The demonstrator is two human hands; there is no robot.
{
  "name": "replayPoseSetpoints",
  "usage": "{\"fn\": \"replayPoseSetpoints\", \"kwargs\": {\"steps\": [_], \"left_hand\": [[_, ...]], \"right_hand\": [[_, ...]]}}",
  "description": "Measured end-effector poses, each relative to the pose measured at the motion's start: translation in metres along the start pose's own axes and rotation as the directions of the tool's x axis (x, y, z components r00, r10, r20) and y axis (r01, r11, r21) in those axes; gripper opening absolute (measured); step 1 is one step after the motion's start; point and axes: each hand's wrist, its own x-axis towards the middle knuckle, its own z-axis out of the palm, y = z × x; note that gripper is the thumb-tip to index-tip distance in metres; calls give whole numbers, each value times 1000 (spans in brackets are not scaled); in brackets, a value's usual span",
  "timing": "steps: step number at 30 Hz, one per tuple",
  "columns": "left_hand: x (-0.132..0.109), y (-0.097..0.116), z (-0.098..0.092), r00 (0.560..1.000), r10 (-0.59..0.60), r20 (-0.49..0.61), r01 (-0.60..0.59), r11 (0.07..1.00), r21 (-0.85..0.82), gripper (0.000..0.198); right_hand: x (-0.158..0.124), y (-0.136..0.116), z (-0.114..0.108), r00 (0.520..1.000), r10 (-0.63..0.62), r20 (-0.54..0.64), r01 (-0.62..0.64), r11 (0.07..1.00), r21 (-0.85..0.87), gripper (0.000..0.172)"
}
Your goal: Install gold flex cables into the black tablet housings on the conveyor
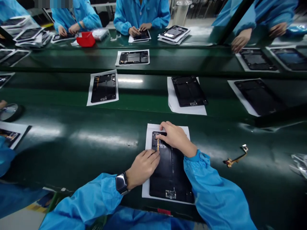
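Note:
A black tablet housing (165, 172) lies on a white sheet (145, 191) in front of me. Near its upper left runs a narrow orange flex cable (158, 144). My left hand (144, 164), below a black watch, has its fingers together at the cable's lower end, over the housing's left edge. My right hand (175, 137) reaches over the housing's top, thumb at the cable's upper end and index finger curled near the top edge. What either set of fingertips grips is too small to make out.
A loose flex cable (236, 159) lies to the right on the green bench (96, 153). Beyond are more housings on sheets (104, 88) (189, 91), a red bin (85, 39) and people in blue sleeves. A round metal object (9, 111) sits at far left.

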Motion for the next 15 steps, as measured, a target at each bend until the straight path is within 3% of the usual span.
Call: {"fn": "replayPoseSetpoints", "kwargs": {"steps": [15], "left_hand": [[0,0,0,1000,11,10,-11,999,36,21]], "right_hand": [[0,0,0,1000,4,-11,-4,1000,-16,31]]}}
